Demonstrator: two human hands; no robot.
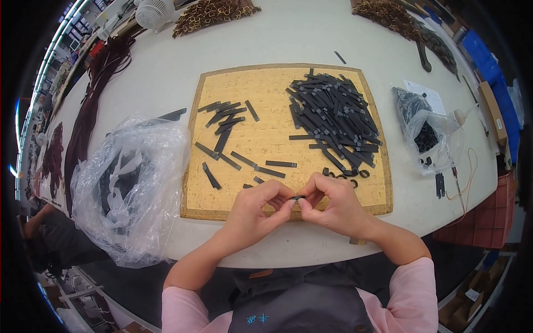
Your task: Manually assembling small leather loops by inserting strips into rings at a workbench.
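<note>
My left hand (pixel 258 206) and my right hand (pixel 337 206) meet at the near edge of a yellow board (pixel 261 89). Fingertips of both are closed around a small black strip (pixel 298 197), which is mostly hidden by them. Just beyond my right hand lie several small black rings (pixel 363 173). A large heap of short black strips with grey ends (pixel 333 108) covers the board's right side. Fewer loose black strips (pixel 225 119) are spread over its left side, some close to my left hand.
A clear plastic bag (pixel 136 188) with dark contents sits left of the board. To the right is a smaller bag of black pieces (pixel 427 136). Long brown cords (pixel 91 105) hang along the left. Piles of brown and gold pieces (pixel 208 15) lie at the back. A red crate (pixel 483 213) stands right.
</note>
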